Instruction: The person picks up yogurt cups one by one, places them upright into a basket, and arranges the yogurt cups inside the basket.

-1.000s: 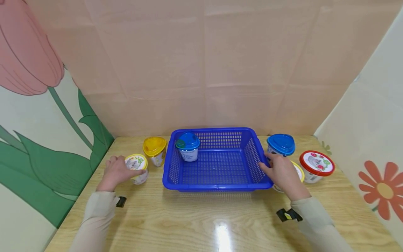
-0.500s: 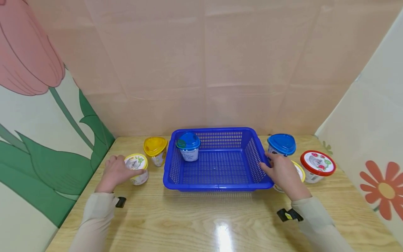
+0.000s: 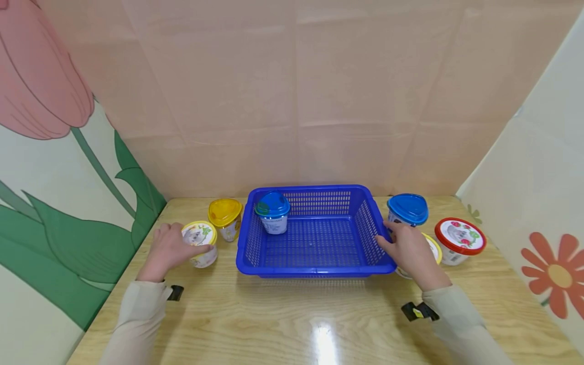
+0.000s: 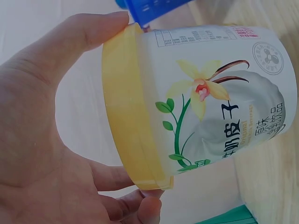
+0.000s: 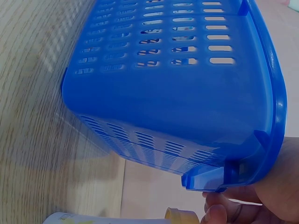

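The left hand is grasping the vanilla cup by its round yellow lid, thumb on the near-basket side of the rim and fingers curled under the opposite side. The cup is located on the left of the counter, outside the blue basket and apart from it; it appears upright in the head view, though whether its base touches the surface cannot be confirmed. The right hand is clasping the basket's right rim, thumb on the inner side, fingertips visible by the outer handle. One blue-lidded cup stands inside the basket, at the rear left. Outside, a yellow-topped cup stands just beside the basket on the left; on the right are a second blue-lidded cup, a red-lidded tub and a second round yellow-lidded cup, partly hidden by the right hand. Assessment: the step in hand is judged to be securing the vanilla cup for loading while the basket is steadied. The next move would call for lifting it clear of the left rim and lowering it level.
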A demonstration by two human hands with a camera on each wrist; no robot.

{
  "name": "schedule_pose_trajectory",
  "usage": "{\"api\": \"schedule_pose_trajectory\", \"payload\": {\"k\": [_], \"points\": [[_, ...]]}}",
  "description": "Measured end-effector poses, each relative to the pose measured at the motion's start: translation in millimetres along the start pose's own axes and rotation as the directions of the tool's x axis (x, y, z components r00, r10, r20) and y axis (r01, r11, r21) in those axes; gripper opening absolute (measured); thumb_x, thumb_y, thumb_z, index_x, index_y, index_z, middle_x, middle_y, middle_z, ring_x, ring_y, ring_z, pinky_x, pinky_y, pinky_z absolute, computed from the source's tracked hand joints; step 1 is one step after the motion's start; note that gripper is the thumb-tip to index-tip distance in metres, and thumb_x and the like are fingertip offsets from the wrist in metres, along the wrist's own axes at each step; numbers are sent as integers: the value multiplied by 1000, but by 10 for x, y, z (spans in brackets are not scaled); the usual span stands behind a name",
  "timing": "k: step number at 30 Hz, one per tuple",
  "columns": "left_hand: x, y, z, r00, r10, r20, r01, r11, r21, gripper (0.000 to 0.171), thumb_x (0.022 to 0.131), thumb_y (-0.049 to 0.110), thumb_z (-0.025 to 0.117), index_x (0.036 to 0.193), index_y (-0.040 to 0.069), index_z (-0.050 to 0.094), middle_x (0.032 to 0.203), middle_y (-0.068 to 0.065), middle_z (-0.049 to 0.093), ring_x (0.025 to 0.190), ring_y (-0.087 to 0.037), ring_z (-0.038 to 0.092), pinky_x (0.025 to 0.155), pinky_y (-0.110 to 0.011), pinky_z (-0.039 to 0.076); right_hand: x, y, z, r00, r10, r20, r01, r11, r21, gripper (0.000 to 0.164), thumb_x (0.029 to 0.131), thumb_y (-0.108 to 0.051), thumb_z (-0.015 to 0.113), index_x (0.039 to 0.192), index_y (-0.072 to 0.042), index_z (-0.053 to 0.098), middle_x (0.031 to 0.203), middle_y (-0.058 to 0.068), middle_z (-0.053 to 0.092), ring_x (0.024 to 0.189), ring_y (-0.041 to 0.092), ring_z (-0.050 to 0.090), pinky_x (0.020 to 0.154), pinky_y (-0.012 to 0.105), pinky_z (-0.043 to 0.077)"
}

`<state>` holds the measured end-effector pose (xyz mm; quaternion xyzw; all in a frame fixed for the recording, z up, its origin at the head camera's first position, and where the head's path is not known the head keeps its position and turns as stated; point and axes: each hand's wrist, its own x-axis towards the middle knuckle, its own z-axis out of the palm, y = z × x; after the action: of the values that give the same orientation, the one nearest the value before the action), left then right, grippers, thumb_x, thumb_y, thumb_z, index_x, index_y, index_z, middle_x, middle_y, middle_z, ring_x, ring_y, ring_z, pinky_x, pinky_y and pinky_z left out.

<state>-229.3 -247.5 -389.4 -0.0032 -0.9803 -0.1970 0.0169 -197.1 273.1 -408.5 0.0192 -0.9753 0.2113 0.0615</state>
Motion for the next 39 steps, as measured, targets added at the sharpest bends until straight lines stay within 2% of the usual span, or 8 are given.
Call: {"api": "schedule_pose_trajectory", "payload": {"k": [6,24,39], "points": [[-34,68,-47,1000,19,-19,-19,1000,-7,98,71,59,82,123,-17,49,109,-29,49,100,-40,39,74,-43,37,-2,-14,-5,1000,7,6,-7,1000,-3,58,95,-28,69,137,8,53,107,28,68,85,34,68,75,51,58],[-80,205,-133,993,78,-93,-79,997,-10,92,71,54,84,118,-17,52,105,-27,48,97,-38,40,72,-40,36,-5,-15,-2,1000,1,-6,-1,1000,-5,58,95,-27,70,137,9,53,102,26,69,79,30,66,74,50,58],[-96,242,-172,986,99,-131,-101,995,-12,89,70,56,84,116,-15,54,103,-26,50,97,-38,40,72,-40,36,10,2,5,1000,-2,-5,2,1000,-8,58,95,-29,69,136,9,54,99,24,70,77,27,65,72,49,58]]}}
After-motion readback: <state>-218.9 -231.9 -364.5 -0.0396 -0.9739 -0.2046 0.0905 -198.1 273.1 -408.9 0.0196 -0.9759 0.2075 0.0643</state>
